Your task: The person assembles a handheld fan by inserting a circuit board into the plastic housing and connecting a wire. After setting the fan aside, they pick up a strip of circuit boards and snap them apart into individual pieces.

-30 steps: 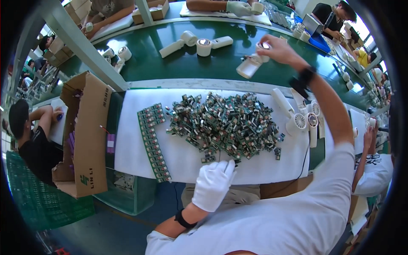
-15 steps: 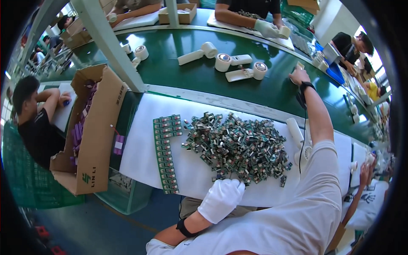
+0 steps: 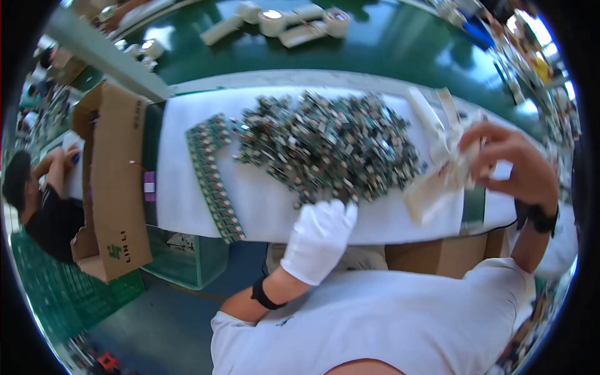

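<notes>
A big heap of small grey-green electronic parts [image 3: 331, 144] lies on a white cloth [image 3: 187, 187] in front of me. My left hand [image 3: 319, 237], in a white glove, rests at the near edge of the heap with its fingers loosely bent; I cannot see anything in it. My bare right hand [image 3: 515, 165], with a black band on the wrist, is closed around a pale roll-like bundle [image 3: 437, 187] at the right end of the cloth. A long strip of green circuit boards [image 3: 212, 175] lies left of the heap.
An open cardboard box [image 3: 112, 181] stands at the left of the cloth. A green conveyor belt [image 3: 375, 50] beyond carries several white rolls [image 3: 275, 22]. Another person [image 3: 44, 206] sits at the far left. A green crate [image 3: 187, 262] stands under the table.
My right arm has come back from the far belt to the right end of the cloth and now grips a pale bundle. The view has tilted down and nearer. The left hand stays by the heap.
</notes>
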A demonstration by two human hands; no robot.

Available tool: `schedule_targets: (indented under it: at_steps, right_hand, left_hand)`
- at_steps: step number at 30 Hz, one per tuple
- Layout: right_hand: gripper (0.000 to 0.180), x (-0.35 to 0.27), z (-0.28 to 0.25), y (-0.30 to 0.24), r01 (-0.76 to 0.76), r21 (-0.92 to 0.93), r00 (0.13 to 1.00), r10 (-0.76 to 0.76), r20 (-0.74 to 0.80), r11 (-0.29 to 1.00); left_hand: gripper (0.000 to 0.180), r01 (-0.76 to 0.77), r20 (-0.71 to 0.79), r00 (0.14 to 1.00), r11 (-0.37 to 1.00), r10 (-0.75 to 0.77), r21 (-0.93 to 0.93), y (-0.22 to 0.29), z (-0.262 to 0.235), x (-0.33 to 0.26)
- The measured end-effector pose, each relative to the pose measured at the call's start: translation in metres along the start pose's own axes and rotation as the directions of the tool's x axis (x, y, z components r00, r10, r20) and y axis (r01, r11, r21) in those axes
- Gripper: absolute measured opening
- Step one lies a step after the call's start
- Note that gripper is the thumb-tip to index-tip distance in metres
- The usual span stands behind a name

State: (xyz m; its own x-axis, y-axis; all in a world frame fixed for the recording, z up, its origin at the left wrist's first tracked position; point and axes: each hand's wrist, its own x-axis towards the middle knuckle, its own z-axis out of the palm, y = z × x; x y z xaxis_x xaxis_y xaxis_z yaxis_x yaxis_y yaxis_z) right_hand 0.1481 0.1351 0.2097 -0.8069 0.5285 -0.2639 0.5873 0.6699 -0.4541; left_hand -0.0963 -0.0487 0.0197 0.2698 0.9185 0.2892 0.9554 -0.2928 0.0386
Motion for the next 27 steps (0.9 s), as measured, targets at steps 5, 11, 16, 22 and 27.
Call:
schedule_targets:
  at_steps: [5,11,16,22,27]
  right_hand:
    - [0.020,-0.056,0.087,0.028,-0.024,-0.011,0.999,0.024,0.026,1.000]
    - [0.024,-0.079,0.158,0.044,-0.054,-0.166,0.969,0.012,-0.246,0.985]
    - [0.025,-0.079,0.175,0.017,-0.204,-0.137,0.823,0.094,-0.560,0.969]
    - [0.029,-0.069,0.204,-0.012,-0.352,0.229,0.731,0.419,-0.539,0.908]
    - [0.021,-0.066,0.215,0.007,-0.198,0.108,0.782,0.224,-0.582,0.974]
  left_hand:
    - [0.018,0.049,0.000,0.999,0.987,-0.050,-0.155,0.005,-0.002,0.004]
    - [0.029,-0.047,-0.002,0.999,0.988,0.047,-0.146,0.011,0.003,-0.002]
    - [0.032,-0.022,0.070,0.997,0.986,0.034,-0.164,0.020,0.005,0.008]
    - [0.040,-0.103,0.092,0.990,0.994,0.106,-0.044,0.025,-0.003,0.023]
    - [0.033,0.022,0.067,0.997,0.739,0.032,-0.673,0.042,-0.022,0.024]
